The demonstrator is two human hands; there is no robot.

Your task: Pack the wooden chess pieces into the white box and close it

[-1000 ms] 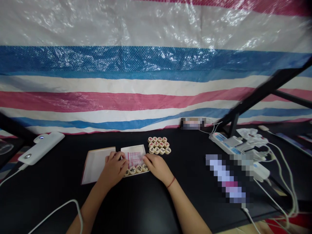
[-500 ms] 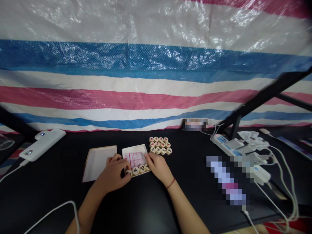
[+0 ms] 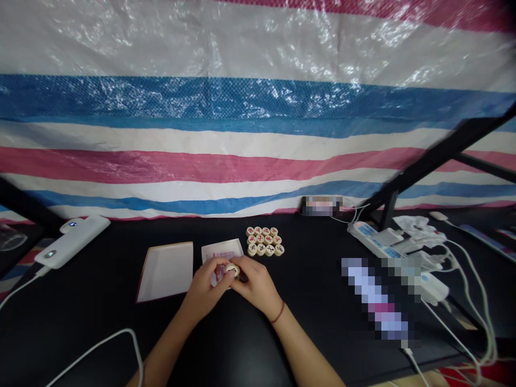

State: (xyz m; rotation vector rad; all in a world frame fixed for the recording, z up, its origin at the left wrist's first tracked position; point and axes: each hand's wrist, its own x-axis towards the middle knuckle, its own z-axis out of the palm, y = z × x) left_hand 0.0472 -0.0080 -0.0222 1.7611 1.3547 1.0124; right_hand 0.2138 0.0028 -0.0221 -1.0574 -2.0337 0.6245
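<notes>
A white open box (image 3: 210, 249) with a pinkish printed sheet (image 3: 220, 275) inside lies in front of me. Over its near part my left hand (image 3: 205, 286) and my right hand (image 3: 257, 286) meet, fingers closed around round cream Chinese chess pieces (image 3: 233, 270). One face with a dark character shows between the fingertips; how many pieces are gripped is hidden. Just beyond my right hand, several more Chinese chess pieces (image 3: 265, 239) stand in three rows on the black table (image 3: 226, 344), red characters in the back rows and black in the front.
A white box lid (image 3: 167, 271) lies left of the box. Further left is a white device (image 3: 74, 242) with a cable. On the right are a power strip (image 3: 387, 247) with plugs and cords, and a blurred-out phone-like object (image 3: 374, 298). A striped plastic sheet (image 3: 242, 166) hangs behind.
The row of pieces at the box's near edge is no longer visible there. Both hands have come together over it and now hold pieces between them; the left hand moved right.
</notes>
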